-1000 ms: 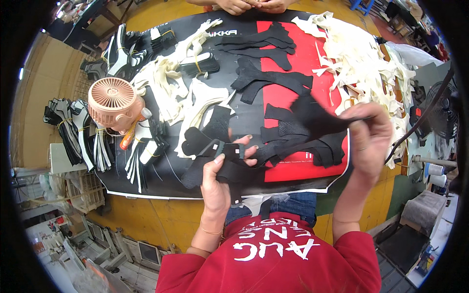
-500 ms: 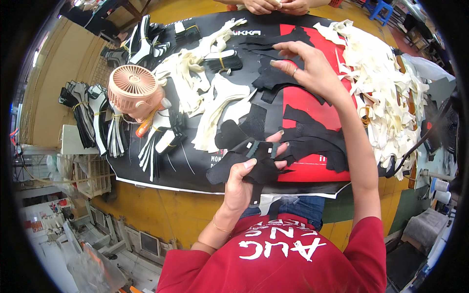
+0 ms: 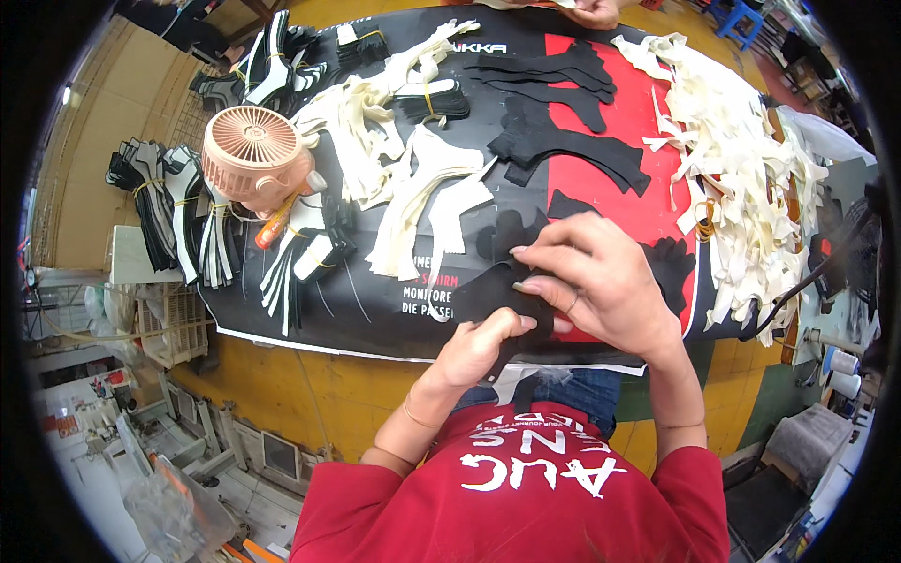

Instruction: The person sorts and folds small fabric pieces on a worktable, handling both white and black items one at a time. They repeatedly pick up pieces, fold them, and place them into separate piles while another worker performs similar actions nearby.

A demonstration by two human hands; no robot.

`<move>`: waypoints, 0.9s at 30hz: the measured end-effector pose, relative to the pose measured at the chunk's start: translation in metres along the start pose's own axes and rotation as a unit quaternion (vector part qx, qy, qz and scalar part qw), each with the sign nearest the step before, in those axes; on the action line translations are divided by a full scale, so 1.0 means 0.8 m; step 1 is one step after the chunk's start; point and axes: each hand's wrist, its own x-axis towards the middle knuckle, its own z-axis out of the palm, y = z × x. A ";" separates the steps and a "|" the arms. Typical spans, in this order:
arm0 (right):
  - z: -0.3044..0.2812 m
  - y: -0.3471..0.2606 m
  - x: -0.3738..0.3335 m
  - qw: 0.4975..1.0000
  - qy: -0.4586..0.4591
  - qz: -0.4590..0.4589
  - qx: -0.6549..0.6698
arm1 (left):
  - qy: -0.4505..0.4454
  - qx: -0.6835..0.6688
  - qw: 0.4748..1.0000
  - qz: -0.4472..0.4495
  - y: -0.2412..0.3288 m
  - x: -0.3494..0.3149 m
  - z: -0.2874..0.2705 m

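Note:
Close to the table's front edge, my left hand [image 3: 477, 349] is closed around several dark, cut fabric pieces [image 3: 511, 349], thumb on top. My right hand [image 3: 601, 286] is just right of it and slightly farther off. Its curled fingers and thumb grip black fabric [image 3: 516, 272] above the left thumb; the edges blend into the dark mat. Beyond my hands, black fabric pieces lie in overlapping stacks, one nearer [image 3: 577, 155] and one farther [image 3: 563, 70]. More black pieces [image 3: 671, 263] are partly hidden behind my right hand.
Cream fabric strips [image 3: 432, 178] lie left of centre; a large cream heap [image 3: 741, 188] covers the right side. A pink fan [image 3: 253, 155] stands among banded black-and-white bundles [image 3: 150, 192]. Yellowish bands [image 3: 704, 220] lie by the heap. Another person's hand [image 3: 596, 11] is at the far edge.
My right hand has come back from the far black stacks toward my left hand. My left hand has turned, its thumb now pointing right. The other person's hands have partly left the view.

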 end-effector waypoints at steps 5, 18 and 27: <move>-0.001 -0.012 -0.018 0.977 -0.098 -0.053 -0.180 | -0.123 -0.137 0.982 -0.031 -0.004 0.006 -0.018; 0.025 0.005 -0.038 0.962 -0.023 -0.114 -0.247 | -0.166 -0.309 0.936 -0.033 -0.023 0.009 -0.030; 0.020 0.004 -0.032 0.980 0.045 0.188 0.043 | -0.068 -0.001 0.989 -0.128 -0.001 -0.003 -0.008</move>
